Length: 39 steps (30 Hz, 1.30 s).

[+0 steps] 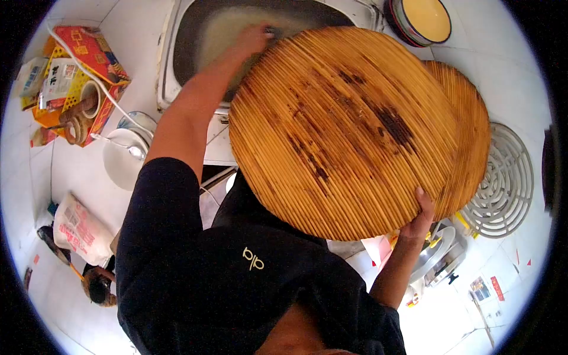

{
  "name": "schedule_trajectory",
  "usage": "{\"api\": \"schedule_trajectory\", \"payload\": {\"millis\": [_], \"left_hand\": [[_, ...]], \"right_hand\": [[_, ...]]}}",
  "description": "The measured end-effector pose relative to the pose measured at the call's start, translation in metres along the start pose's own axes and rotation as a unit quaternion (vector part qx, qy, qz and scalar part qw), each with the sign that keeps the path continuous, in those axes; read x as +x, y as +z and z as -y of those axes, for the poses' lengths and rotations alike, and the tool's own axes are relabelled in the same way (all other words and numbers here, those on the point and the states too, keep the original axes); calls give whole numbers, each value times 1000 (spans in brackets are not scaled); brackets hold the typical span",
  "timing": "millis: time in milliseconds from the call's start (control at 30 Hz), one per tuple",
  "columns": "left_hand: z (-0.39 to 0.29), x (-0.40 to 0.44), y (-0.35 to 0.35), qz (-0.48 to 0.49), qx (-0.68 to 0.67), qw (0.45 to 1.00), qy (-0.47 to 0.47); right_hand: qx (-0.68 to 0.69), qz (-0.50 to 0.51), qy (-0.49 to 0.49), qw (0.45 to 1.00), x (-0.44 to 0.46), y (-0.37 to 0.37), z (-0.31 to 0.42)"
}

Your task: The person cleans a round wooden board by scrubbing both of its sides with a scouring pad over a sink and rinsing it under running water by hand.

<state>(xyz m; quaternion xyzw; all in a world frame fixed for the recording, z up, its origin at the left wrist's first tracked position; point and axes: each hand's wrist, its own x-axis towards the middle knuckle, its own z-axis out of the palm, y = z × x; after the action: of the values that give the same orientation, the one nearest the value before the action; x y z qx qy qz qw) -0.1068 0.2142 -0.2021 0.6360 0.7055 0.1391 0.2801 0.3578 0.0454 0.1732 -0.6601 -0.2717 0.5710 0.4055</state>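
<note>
A large round wooden lid (331, 136) of narrow slats, with dark stains, is tilted in front of my body. My right hand (419, 218) grips its lower right rim, thumb on the face and the other fingers hidden behind. Behind it, a second round wooden lid (467, 130) shows along the right side. My left hand (254, 39) reaches over the sink (167, 77), close to the lid's upper left edge. Its fingers look curled around a small dark thing that I cannot make out. Cloudy water (228, 26) covers the sink bottom.
Stacked enamel basins (429, 21) stand at the upper right, above a round grey rack (503, 183). On the left are a red and yellow box (109, 56) of packets, a white bowl (123, 163) with a spoon, and a printed bag (83, 228). A white cord crosses there.
</note>
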Motion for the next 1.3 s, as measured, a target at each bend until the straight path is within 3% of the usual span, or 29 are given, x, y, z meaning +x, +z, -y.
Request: {"api": "schedule_trajectory", "payload": {"millis": [67,100,167,233,300,333,367,400,433,533,567,633,700,733,767,867,933,1000,1100,1167,1233,1300], "left_hand": [[-13,-23,-41,-109,-41,972,-205],[39,-26,-16,-120,125,980,-100],[74,-33,4,-78,189,977,-57],[43,-38,-37,14,-5,983,-181],[1,-39,-54,-10,-167,982,-90],[-69,-64,-91,-4,-230,969,-95],[-99,-71,-80,-71,-210,975,-2],[-142,-79,-85,-34,-199,979,27],[-190,-96,-98,-2,-283,952,119],[-291,-132,-102,2,-187,948,256],[-311,-135,-94,-34,-183,948,259],[-309,-91,-63,21,-194,944,267],[-281,-39,-42,-35,-235,967,91],[-255,-13,-54,4,0,993,114],[-214,25,-10,-75,-77,994,10],[-218,28,-26,-31,-11,999,-18],[-288,-19,-46,18,-106,987,121],[-346,-69,-53,-30,-108,944,310],[-365,-60,-49,3,-104,930,353],[-343,-11,-39,39,-136,967,212],[-304,28,-36,-21,-19,993,114],[-232,65,-3,-75,26,993,92]], "right_hand": [[-10,-14,-16,1000,-6,6,5],[-13,-20,-24,999,-9,10,7],[-19,-36,-34,999,-15,18,15],[-30,-48,-51,997,-16,28,18],[-15,-22,-28,999,-11,16,17],[-7,-11,-22,1000,-10,16,17],[-2,-2,-17,1000,-10,16,18],[-6,-18,-19,1000,-11,22,20],[-12,-25,-17,999,-10,23,21],[-20,-33,-15,999,-7,26,24],[-17,-24,-16,999,-6,27,25],[-14,-22,-6,1000,-6,23,22],[-12,-35,9,999,-2,16,17],[-14,-49,8,999,-1,15,15],[-12,-43,-3,999,-1,14,14],[-1,-36,-18,999,1,18,16],[5,-21,-19,1000,0,23,18],[15,-18,-3,1000,-1,22,17],[41,-36,21,998,1,15,13],[59,-46,17,997,2,12,5],[36,-51,-4,998,2,15,5],[23,-41,-23,999,-1,16,4]]}}
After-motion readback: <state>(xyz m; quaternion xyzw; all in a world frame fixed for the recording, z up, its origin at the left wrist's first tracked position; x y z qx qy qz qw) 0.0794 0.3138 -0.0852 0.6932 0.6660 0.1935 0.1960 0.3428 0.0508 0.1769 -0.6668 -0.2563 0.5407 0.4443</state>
